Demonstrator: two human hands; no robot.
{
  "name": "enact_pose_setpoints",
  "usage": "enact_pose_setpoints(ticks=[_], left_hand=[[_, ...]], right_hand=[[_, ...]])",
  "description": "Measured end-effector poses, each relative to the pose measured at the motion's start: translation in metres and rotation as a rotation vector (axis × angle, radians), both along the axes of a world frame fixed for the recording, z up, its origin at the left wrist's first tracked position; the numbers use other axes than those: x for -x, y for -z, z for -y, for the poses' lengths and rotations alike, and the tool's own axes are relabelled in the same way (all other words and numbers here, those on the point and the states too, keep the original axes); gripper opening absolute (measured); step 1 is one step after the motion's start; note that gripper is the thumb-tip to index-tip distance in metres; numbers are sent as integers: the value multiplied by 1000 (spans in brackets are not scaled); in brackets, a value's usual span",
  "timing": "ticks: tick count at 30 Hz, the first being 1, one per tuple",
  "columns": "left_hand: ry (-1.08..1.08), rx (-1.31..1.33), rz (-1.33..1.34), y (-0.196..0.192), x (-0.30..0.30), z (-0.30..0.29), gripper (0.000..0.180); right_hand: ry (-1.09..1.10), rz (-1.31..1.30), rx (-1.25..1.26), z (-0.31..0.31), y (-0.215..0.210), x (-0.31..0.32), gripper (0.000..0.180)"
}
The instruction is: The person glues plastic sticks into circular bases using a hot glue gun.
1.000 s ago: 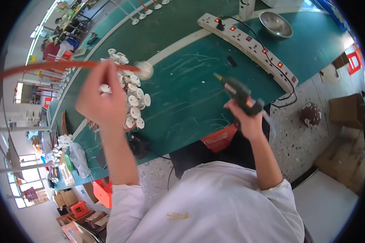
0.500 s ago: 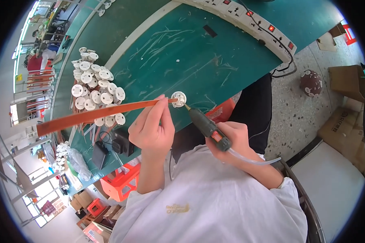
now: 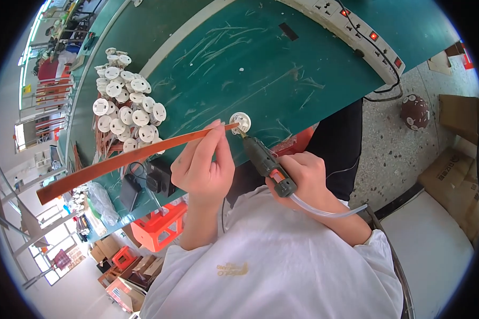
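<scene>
1. Our left hand (image 3: 203,166) pinches the near end of a long orange strip (image 3: 127,159), with the fingers pressed together on it.
2. The strip's long axis runs from its tip at the small white round part (image 3: 240,122) down and away to the far left, past the pile of white round parts (image 3: 125,109).
3. Our right hand (image 3: 303,178) is wrapped tight around a dark pneumatic screwdriver (image 3: 266,162), and a clear hose (image 3: 324,210) trails off to the right.
4. The tool's tip points up and left into the white part, which lies on the green bench (image 3: 282,80) just beyond both hands.
5. The part sits between strip tip and tool tip; the right hand's tool is on it, while the left hand is a touch nearer along the strip.
6. A white power strip (image 3: 356,32) lies at the far right of the bench.
</scene>
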State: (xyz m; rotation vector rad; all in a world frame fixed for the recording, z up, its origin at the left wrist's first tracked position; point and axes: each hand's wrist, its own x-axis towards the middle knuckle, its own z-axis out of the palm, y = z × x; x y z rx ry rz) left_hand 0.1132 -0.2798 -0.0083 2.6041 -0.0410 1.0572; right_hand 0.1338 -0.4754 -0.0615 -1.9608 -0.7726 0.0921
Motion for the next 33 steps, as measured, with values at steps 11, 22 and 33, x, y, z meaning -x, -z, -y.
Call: enact_pose_setpoints(ticks=[11,22,33], left_hand=[[-14,54,-22,0,1,-4,22],[12,48,-9,0,0,-4,20],[-6,53,-20,0,1,-4,25]], right_hand=[[-1,40,48,0,-1,2,24],[6,44,49,1,0,3,25],[27,15,18,0,0,1,25]])
